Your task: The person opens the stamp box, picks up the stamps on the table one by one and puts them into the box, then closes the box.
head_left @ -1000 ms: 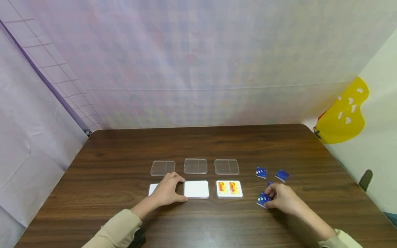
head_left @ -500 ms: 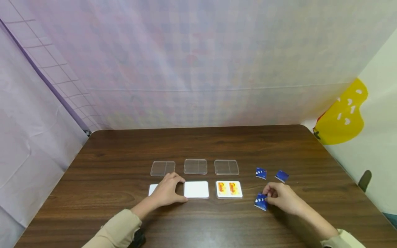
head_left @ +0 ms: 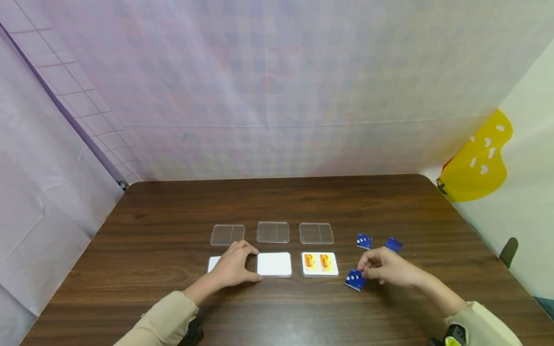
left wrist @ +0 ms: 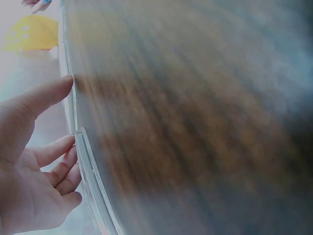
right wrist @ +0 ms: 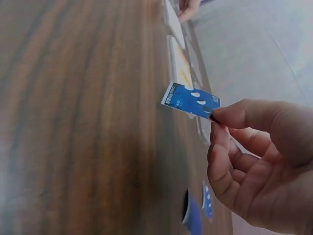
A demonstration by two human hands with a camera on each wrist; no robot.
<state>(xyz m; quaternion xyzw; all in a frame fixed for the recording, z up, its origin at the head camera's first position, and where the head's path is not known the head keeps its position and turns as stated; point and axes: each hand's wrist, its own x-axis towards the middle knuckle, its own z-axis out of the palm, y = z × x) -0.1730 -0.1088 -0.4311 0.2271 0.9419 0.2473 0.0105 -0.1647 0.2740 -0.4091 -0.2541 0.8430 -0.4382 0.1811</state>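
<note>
My left hand straddles the left end of the middle flat case, which is clear-edged with a white top. Thumb and index finger pinch its near and far left corners; the thumb's tip meets the rim in the left wrist view. Under that hand, a second white-topped case is mostly hidden. My right hand pinches a small blue printed card with white ovals by one corner between thumb and index finger. Left of it lies a case with two orange-yellow pictures.
Three clear divided lids lie in a row behind the cases. Two more blue cards rest beyond my right hand, one near the lids and another partly covered by the hand. A curtain hangs past the table's back edge.
My right hand has moved left with the blue card, off the spot where another blue piece showed beside it. The left hand stays at the middle case.
</note>
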